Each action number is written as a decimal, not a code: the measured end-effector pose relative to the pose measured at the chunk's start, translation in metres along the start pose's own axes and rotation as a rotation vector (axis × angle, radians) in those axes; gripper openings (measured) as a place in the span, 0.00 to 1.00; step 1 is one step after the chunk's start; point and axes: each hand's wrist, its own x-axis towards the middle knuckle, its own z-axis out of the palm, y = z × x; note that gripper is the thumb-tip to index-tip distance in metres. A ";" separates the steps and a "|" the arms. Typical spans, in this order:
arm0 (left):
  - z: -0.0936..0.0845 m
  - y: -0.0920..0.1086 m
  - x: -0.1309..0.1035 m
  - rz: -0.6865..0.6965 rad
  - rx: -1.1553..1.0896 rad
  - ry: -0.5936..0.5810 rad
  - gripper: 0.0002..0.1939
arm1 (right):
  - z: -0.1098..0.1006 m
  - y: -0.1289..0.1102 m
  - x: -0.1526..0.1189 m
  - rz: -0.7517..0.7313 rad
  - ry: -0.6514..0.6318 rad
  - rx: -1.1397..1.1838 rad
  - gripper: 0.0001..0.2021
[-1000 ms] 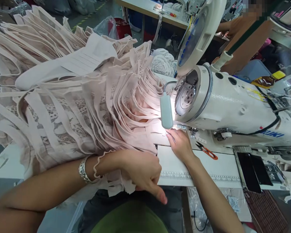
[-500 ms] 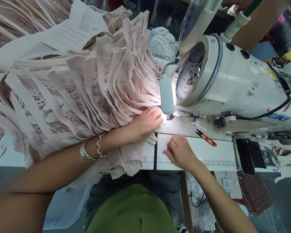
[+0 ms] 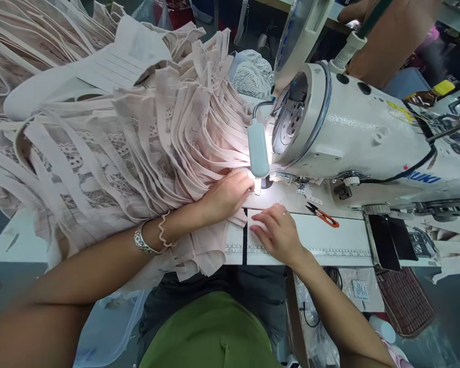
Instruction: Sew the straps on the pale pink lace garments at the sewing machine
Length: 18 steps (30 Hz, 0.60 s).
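My left hand (image 3: 230,193) is closed on the edge of a pale pink fabric piece (image 3: 257,185), under the bright lamp beside the needle area of the sewing machine (image 3: 345,128). Its fingertips are partly hidden. My right hand (image 3: 279,231) hovers above the white table, a little nearer to my body, with its fingers apart and nothing in them. A large heap of pale pink lace-and-mesh fabric (image 3: 176,138) covers the left side and runs up to the machine. To the right of my right hand lie orange thread snips (image 3: 324,214), apart from it.
A small grey-green lamp (image 3: 258,151) hangs over the sewing spot. A printed ruler (image 3: 329,252) runs along the table's front edge. White lace (image 3: 253,76) lies behind the heap. A clear plastic bin (image 3: 107,327) sits below at left, and a brown woven basket (image 3: 404,301) below at right.
My right hand's fingers have spread from a loosely curled pose, and it has risen slightly toward the machine. My left hand keeps its place on the fabric. The view has shifted a little.
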 end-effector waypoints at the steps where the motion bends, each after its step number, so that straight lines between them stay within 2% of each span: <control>1: 0.001 -0.002 0.000 -0.022 -0.015 0.033 0.09 | 0.005 -0.002 0.000 -0.033 -0.062 0.021 0.07; 4: 0.001 -0.003 0.002 -0.042 -0.033 0.035 0.09 | 0.015 -0.013 -0.004 0.023 -0.148 0.087 0.05; 7: -0.001 0.000 0.002 -0.056 0.034 -0.044 0.07 | 0.004 -0.027 -0.012 0.099 -0.240 0.224 0.05; 8: -0.002 0.001 0.002 -0.067 0.072 -0.070 0.07 | -0.005 -0.032 -0.017 0.109 -0.327 0.297 0.06; 10: -0.002 0.002 0.002 -0.090 0.162 -0.111 0.07 | -0.025 -0.042 -0.027 0.134 -0.673 0.446 0.08; 11: -0.002 0.002 0.002 -0.092 0.206 -0.126 0.08 | -0.036 -0.047 -0.033 0.131 -0.866 0.456 0.08; 12: -0.002 0.002 0.002 -0.085 0.244 -0.137 0.08 | -0.045 -0.050 -0.038 0.131 -0.998 0.411 0.09; 14: -0.002 0.002 0.001 -0.054 0.300 -0.144 0.10 | -0.058 -0.054 -0.045 0.133 -1.173 0.298 0.14; 16: -0.001 0.002 0.001 -0.025 0.327 -0.142 0.10 | -0.060 -0.052 -0.044 0.124 -1.184 0.272 0.11; 17: -0.001 0.001 0.000 -0.020 0.334 -0.141 0.10 | -0.057 -0.050 -0.040 0.136 -1.115 0.291 0.06; 18: -0.001 0.001 0.000 -0.019 0.339 -0.143 0.10 | -0.050 -0.048 -0.035 0.164 -0.995 0.310 0.01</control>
